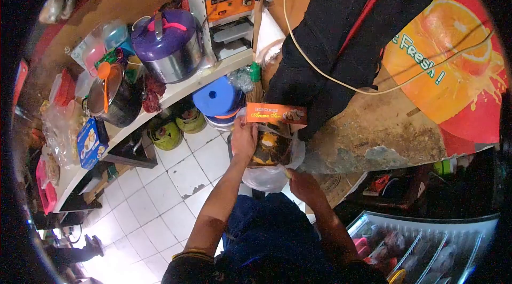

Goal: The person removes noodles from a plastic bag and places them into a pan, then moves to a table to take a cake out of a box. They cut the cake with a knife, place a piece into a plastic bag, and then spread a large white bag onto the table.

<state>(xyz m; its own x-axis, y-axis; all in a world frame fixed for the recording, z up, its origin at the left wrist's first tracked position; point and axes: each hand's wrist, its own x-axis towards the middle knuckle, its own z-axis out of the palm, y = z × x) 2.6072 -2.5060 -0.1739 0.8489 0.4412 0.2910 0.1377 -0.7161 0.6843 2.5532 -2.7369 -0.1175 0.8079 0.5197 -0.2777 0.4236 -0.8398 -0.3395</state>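
In front of my body is an open cardboard box with a raised orange lid [277,114] printed with yellow lettering. Inside it lies a round, dark brown food [271,148] with a pale yellow patch on top. A translucent plastic bag [265,178] hangs around the box's lower part and right side. My left hand [245,139] grips the box's left edge, fingers up near the lid. At the lower right corner, my right hand [303,185] is closed at the bag's edge, its fingertips partly hidden.
A shelf [176,92] at left carries a purple-lidded pot [168,44], a dark pot [109,97] and a blue box [92,143]. Green gas cylinders [166,135] and a blue round lid [216,95] sit below. Dark clothing [333,33] hangs ahead; a glass-topped freezer [426,246] stands right.
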